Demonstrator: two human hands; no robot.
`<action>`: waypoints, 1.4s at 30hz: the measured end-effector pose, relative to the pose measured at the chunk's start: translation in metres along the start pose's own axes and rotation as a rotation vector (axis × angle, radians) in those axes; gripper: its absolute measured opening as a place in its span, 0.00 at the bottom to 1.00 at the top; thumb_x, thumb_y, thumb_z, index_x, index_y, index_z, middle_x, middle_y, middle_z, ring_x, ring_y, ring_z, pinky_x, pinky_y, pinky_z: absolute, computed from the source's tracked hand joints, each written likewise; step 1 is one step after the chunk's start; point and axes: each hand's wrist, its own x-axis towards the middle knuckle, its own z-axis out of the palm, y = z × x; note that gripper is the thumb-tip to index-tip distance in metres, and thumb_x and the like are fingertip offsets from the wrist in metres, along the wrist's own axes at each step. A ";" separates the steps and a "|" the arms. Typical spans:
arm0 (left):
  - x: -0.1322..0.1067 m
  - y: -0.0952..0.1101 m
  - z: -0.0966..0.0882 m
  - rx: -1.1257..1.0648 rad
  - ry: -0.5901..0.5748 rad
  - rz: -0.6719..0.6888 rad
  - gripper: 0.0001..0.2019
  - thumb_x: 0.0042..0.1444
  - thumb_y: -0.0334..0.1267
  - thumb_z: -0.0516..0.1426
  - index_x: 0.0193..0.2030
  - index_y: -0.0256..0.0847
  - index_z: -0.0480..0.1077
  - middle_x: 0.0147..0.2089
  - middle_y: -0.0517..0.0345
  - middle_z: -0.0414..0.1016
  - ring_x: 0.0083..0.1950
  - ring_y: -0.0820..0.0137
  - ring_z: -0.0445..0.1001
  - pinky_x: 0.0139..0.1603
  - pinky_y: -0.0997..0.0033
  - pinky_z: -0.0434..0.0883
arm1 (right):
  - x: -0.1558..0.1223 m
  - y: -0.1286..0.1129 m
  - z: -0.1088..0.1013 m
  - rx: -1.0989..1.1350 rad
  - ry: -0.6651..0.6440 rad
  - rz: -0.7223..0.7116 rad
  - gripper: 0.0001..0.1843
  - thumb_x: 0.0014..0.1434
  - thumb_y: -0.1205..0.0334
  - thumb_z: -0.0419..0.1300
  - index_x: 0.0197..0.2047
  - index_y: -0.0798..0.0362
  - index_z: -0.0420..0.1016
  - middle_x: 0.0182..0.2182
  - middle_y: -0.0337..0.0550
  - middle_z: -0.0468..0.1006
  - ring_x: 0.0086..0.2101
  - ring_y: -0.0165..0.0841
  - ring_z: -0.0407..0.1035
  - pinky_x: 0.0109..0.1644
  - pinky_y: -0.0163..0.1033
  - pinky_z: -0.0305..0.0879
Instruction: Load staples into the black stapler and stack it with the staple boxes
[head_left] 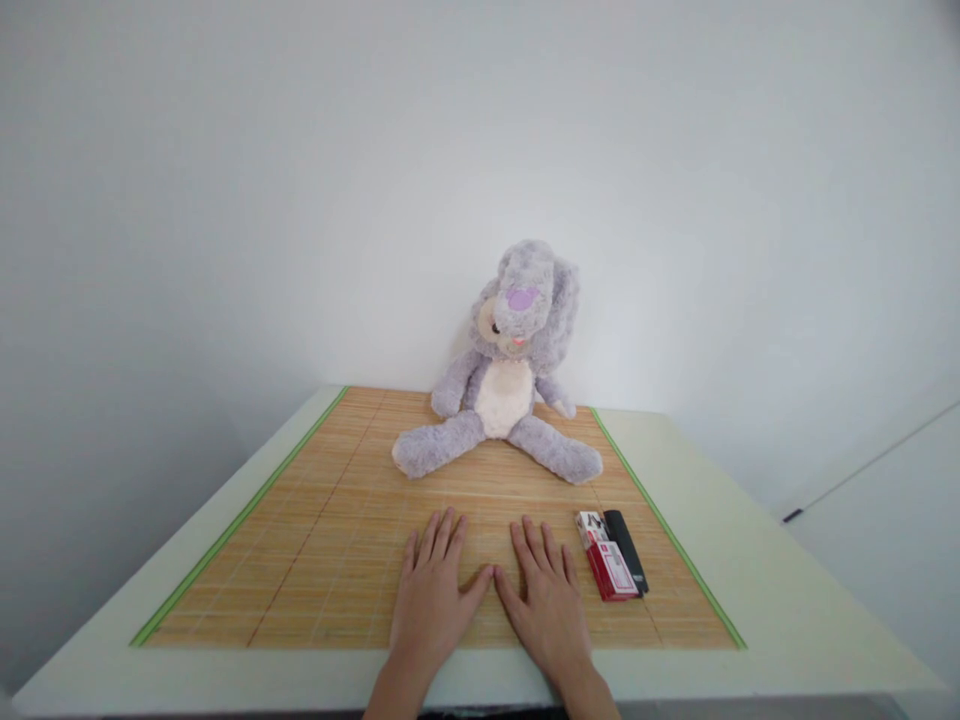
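My left hand (433,592) lies flat, palm down, on a bamboo mat (322,520), fingers stretched out and holding nothing. My right hand (545,596) lies flat beside it, fingers spread, the two thumbs almost touching. Just right of my right hand a red and white small box (606,557) lies on the mat, with a slim black object (627,550) along its right side. A grey plush rabbit (510,375) sits at the mat's far end, leaning against the wall with its legs spread toward me.
The mat has green edging and covers the middle of a pale table (750,560). A white wall (300,200) rises right behind the table. The table's near edge runs just under my wrists.
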 end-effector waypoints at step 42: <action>0.001 0.003 -0.001 0.019 -0.032 -0.034 0.31 0.69 0.57 0.49 0.76 0.53 0.55 0.79 0.57 0.50 0.80 0.53 0.48 0.76 0.37 0.49 | 0.000 0.001 0.000 0.006 -0.005 0.016 0.37 0.70 0.39 0.47 0.77 0.41 0.49 0.77 0.37 0.46 0.75 0.47 0.38 0.76 0.60 0.36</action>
